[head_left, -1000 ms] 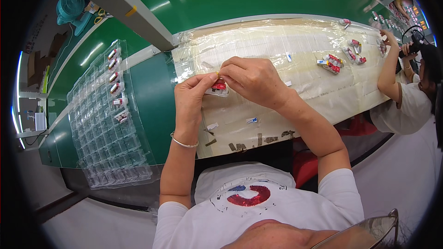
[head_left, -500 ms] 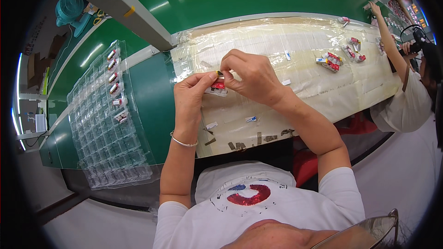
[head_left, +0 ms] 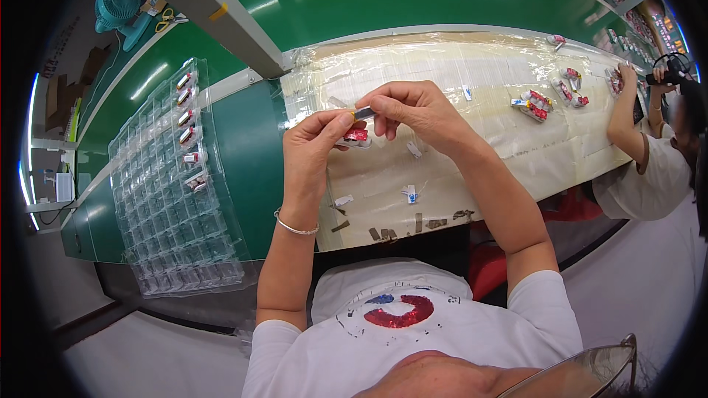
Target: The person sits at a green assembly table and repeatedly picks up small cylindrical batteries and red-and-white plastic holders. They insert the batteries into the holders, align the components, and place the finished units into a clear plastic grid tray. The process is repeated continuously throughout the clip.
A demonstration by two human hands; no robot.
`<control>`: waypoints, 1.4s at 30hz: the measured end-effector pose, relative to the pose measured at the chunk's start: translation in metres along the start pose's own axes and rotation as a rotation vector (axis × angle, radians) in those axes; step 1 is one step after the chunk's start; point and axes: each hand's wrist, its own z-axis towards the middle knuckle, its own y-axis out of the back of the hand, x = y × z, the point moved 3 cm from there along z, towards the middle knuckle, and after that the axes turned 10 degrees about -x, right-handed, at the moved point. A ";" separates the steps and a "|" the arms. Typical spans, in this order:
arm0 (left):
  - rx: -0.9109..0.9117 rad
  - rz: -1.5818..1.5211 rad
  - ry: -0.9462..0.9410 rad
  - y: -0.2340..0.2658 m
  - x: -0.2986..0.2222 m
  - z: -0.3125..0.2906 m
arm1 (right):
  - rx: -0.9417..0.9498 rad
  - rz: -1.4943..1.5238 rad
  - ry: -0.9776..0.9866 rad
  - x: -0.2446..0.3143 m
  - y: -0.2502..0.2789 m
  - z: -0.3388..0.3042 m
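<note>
My left hand is closed over a small red-and-white pack, which shows below its fingers. Its thumb and forefinger meet the yellow end of a short dark strip. The strip's other end is pinched by my right hand, its fingers bent close to the left hand. Both hands are above the taped, pale-covered part of the table. A white slip is just below the right hand. Two further slips lie closer to me, a blue-and-white one and a white one.
At left a clear compartment tray holds several small red-and-white pieces in one column. More packs lie at right, near a co-worker's arm. A grey post rises beyond my left hand; a teal fan stands far left.
The dark strip now shows stretched between both hands, where only its end showed before. A white slip has appeared below my right hand. The co-worker's arm has drawn back.
</note>
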 end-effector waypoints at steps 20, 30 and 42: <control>0.024 0.275 -0.503 -0.006 -0.013 -0.006 | -0.104 -0.369 0.315 0.019 0.001 -0.014; -0.053 0.251 -0.442 -0.007 -0.012 -0.008 | -0.143 -0.546 0.561 0.014 -0.001 -0.014; -0.062 0.321 -0.536 -0.009 -0.015 -0.011 | -0.182 -0.583 0.646 0.016 -0.008 -0.015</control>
